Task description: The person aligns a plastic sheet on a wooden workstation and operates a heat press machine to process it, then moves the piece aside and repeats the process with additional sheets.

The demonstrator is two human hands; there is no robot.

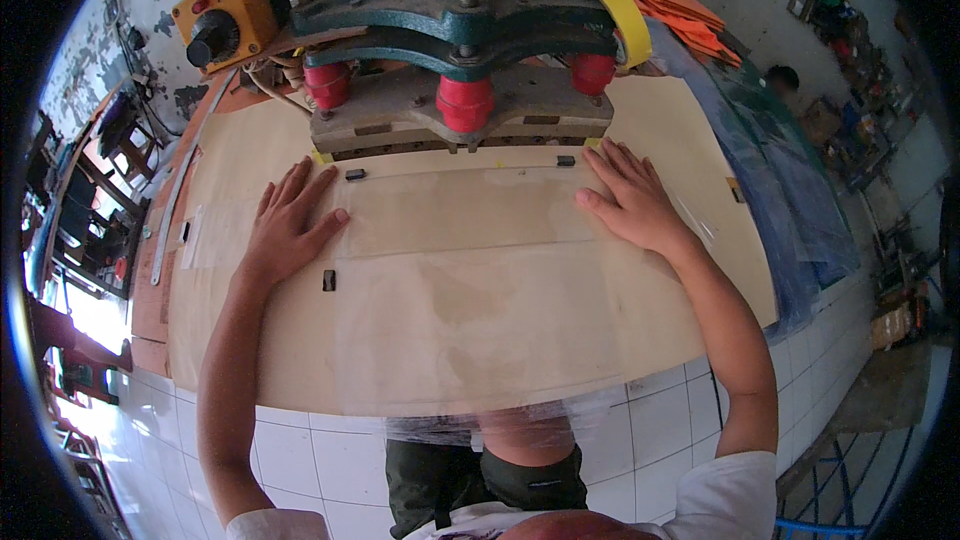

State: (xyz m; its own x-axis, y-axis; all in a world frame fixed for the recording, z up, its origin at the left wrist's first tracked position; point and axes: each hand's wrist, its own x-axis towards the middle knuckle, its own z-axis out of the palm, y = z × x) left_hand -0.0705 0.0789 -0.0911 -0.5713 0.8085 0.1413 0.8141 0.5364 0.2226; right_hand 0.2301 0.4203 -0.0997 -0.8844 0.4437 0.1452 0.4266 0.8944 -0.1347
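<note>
A wide cream board (690,325) lies before me, and a clear plastic sheet (470,300) is spread over its middle. The sheet's near end hangs past the board's front edge above my legs. My left hand (288,225) rests flat, fingers apart, at the sheet's left side. On the right, my right hand (640,205) also lies flat with spread fingers, its fingertips close to the press's metal bar (400,145). Small black blocks (356,175) sit on the board near both hands. Neither hand grips anything.
A green press frame (380,15) with red insulators (466,103) and yellow knobs stands over the far edge. An orange control box (225,15) is at far left. A yellow tape roll (620,18), orange sheets (680,15) and blue plastic sheeting (800,230) are at right.
</note>
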